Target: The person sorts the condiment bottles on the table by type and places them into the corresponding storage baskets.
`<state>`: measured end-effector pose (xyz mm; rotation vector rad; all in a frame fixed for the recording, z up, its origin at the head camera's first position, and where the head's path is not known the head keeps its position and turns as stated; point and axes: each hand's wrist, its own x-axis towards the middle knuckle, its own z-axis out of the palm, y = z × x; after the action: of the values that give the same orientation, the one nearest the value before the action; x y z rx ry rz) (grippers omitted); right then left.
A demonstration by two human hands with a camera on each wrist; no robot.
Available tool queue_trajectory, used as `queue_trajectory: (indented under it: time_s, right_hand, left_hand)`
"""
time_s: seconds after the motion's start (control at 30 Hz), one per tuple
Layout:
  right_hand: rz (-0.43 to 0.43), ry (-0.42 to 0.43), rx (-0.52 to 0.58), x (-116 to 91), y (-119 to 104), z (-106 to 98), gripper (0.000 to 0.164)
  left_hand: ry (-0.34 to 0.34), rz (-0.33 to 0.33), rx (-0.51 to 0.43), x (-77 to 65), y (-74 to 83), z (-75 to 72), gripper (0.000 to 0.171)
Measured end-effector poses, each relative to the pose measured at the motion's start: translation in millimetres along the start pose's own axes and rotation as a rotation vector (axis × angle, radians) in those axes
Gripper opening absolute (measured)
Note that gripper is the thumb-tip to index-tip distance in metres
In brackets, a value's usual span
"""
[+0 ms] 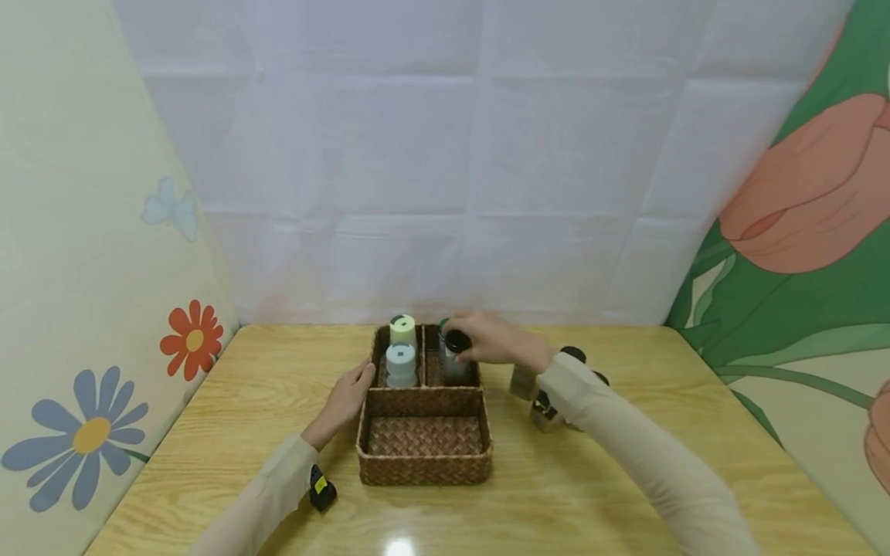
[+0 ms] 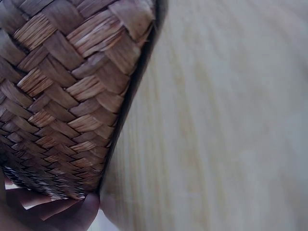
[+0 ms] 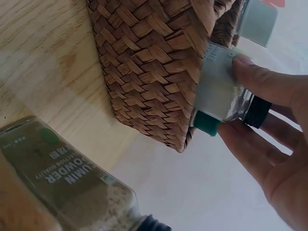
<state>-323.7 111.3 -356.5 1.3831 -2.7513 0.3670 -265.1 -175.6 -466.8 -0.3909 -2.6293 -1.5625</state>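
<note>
A brown woven basket (image 1: 426,469) with three compartments stands on the table. My left hand (image 1: 350,392) rests against its left side; its fingertips (image 2: 85,208) touch the weave in the left wrist view. Over the back right compartment, my right hand (image 1: 487,337) pinches a clear spice jar (image 3: 216,79) with a black cap, thumb on one side and fingers on the other. The jar's lower part is hidden inside the basket. Beside it shows a green cap (image 3: 207,123). The back left compartment holds a pale blue-topped bottle (image 1: 400,363) and a yellow-green-topped bottle (image 1: 402,330).
Right of the basket stand several spice jars, among them a cumin powder jar (image 3: 72,173), partly hidden by my right sleeve. A black strap-like object (image 1: 321,490) with a yellow patch is at my left wrist. A white sheet (image 1: 445,170) hangs behind the wooden table (image 1: 584,502).
</note>
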Motion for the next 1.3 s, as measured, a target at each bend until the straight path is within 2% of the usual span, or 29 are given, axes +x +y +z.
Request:
queue_trajectory:
  time_s: [0.53, 0.8, 1.1, 1.3]
  right_hand:
    - [0.010, -0.029, -0.005, 7, 6, 12, 0.051]
    - [0.065, -0.057, 0.020, 7, 4, 11, 0.053]
    - [0.069, -0.041, -0.033, 6, -1, 17, 0.053]
    - [0.071, -0.021, -0.022, 8, -4, 19, 0.051]
  left_hand:
    - [-0.006, 0.000, -0.001, -0.1, 2.7, 2.6, 0.058]
    - [0.006, 0.006, -0.001, -0.2, 3.6, 4.2, 0.058]
    - [0.005, -0.016, 0.000, -3.3, 4.3, 1.5, 0.059]
    - [0.004, -0.022, 0.005, -6.7, 4.9, -0.7, 0.060]
